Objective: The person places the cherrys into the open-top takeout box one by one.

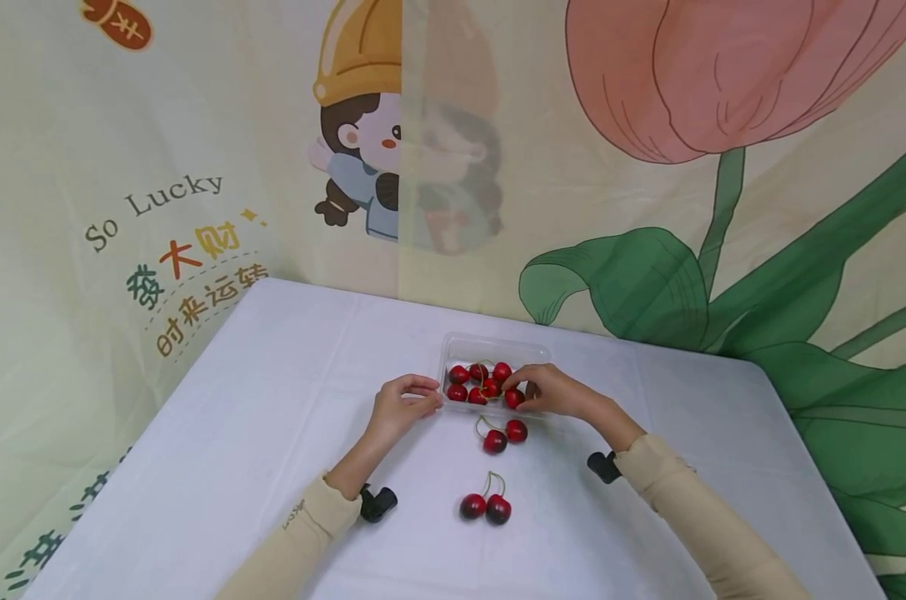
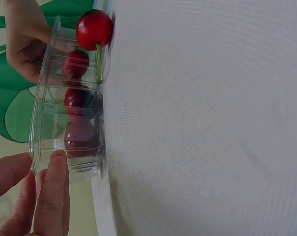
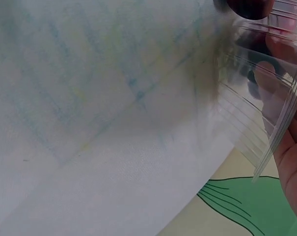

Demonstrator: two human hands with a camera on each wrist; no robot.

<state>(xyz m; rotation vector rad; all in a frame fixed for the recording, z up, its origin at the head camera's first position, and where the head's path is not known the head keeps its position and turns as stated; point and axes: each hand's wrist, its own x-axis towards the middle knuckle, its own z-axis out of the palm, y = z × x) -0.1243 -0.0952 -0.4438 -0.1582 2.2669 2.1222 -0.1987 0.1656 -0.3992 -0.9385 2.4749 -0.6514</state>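
In the head view, the clear tub sits at centre, cherries inside. The right hand pinches a cherry at the tub's right end; the left hand, fingers nearly straight, touches its left end. One pair lies just below the tub; only this view shows the other pair, at lower centre. The left wrist view adds the tub's ribbed side; the right wrist view, a thumb through clear plastic.
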